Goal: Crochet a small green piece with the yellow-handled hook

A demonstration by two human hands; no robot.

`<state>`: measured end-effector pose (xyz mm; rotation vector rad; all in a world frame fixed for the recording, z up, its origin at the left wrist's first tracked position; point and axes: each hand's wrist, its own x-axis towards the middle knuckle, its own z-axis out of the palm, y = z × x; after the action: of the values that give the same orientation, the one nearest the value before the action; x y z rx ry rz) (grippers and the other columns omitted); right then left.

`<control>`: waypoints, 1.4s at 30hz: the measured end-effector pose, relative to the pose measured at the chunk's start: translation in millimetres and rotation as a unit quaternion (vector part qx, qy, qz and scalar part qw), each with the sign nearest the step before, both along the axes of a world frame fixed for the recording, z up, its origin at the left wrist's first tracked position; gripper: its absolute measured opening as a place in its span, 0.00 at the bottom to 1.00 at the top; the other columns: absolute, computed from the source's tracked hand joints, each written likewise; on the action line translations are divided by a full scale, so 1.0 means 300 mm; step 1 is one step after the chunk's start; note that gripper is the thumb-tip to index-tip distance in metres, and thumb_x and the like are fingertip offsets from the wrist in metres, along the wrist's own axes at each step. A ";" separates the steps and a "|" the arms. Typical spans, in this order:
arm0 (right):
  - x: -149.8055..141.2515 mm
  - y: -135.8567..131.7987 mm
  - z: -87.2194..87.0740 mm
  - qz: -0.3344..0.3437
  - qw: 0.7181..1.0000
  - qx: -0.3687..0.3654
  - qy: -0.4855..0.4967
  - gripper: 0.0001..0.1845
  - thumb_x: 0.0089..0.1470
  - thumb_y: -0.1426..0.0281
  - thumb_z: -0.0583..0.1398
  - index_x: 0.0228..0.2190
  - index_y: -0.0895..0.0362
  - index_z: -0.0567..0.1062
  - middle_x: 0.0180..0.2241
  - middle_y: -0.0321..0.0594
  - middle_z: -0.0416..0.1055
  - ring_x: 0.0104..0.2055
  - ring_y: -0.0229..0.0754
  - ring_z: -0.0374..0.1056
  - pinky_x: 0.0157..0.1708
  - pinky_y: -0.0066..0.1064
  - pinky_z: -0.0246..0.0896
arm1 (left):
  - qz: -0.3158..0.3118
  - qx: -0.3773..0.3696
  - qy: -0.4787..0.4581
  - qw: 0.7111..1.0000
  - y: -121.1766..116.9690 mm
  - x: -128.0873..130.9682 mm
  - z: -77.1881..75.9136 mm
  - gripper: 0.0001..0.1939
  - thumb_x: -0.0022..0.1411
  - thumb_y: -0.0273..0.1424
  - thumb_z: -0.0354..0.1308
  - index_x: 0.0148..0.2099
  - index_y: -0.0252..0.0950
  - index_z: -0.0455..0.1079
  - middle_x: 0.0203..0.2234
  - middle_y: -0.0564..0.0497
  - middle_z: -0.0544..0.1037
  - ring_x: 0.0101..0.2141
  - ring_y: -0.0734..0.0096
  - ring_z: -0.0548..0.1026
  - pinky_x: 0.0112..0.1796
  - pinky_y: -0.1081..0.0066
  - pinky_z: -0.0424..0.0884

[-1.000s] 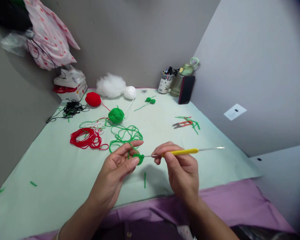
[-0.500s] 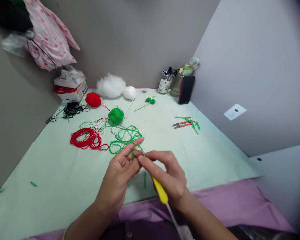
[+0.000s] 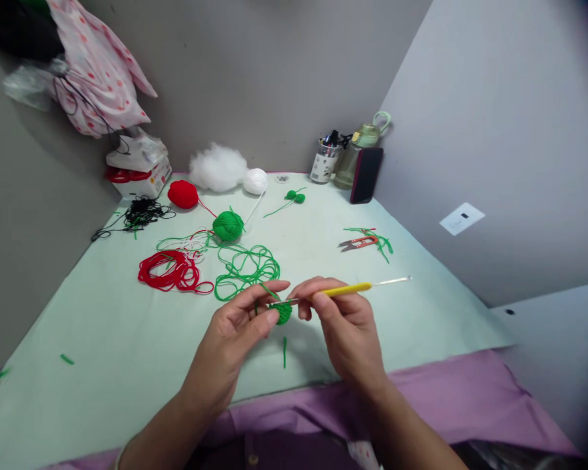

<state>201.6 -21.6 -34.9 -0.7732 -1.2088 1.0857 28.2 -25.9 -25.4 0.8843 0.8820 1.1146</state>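
Between thumb and fingers, my left hand pinches a small green crochet piece. Green yarn runs over its raised index finger. My right hand grips a crochet hook by its yellow handle, held nearly level. One metal end of the hook lies at the top edge of the green piece; the other end points out to the right. Beyond my hands, loose green yarn lies in loops on the table, near a green yarn ball.
Red yarn loops, a red ball, a white ball and stuffing lie left and behind. Thread snips rest at right. A phone, bottle and pen cup stand at the back.
The hook has swung from slanting down toward me to nearly level, pointing right. My right hand has turned with it, and the green crochet piece now shows between my hands.
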 end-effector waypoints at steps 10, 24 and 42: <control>0.010 -0.021 0.023 -0.042 0.989 0.079 -0.119 0.11 0.74 0.68 0.58 0.41 0.52 0.81 0.37 0.39 0.81 0.34 0.38 0.77 0.38 0.32 0.74 | 0.024 0.034 0.091 0.995 0.002 -0.010 -0.008 0.14 0.63 0.32 0.71 0.51 0.47 0.85 0.36 0.52 0.78 0.37 0.69 0.72 0.41 0.72 0.70; 0.000 -0.039 0.000 -0.114 0.961 0.188 -0.165 0.15 0.71 0.76 0.59 0.48 0.49 0.84 0.40 0.42 0.83 0.39 0.42 0.78 0.38 0.34 0.76 | -0.017 -0.104 -0.123 0.987 0.018 -0.003 0.037 0.20 0.56 0.32 0.79 0.52 0.37 0.87 0.27 0.58 0.69 0.21 0.87 0.49 0.23 0.82 0.57; -0.002 -0.024 0.013 -0.130 0.967 0.154 -0.153 0.12 0.71 0.72 0.61 0.46 0.50 0.85 0.38 0.43 0.83 0.37 0.43 0.78 0.35 0.37 0.76 | -0.024 -0.126 -0.155 0.980 0.029 0.002 0.025 0.18 0.58 0.32 0.78 0.51 0.34 0.87 0.19 0.64 0.62 0.18 0.88 0.45 0.30 0.78 0.67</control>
<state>200.9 -28.9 -30.9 -0.8456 -1.4480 0.5576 28.8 -17.4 -18.0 0.5033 0.7178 1.0379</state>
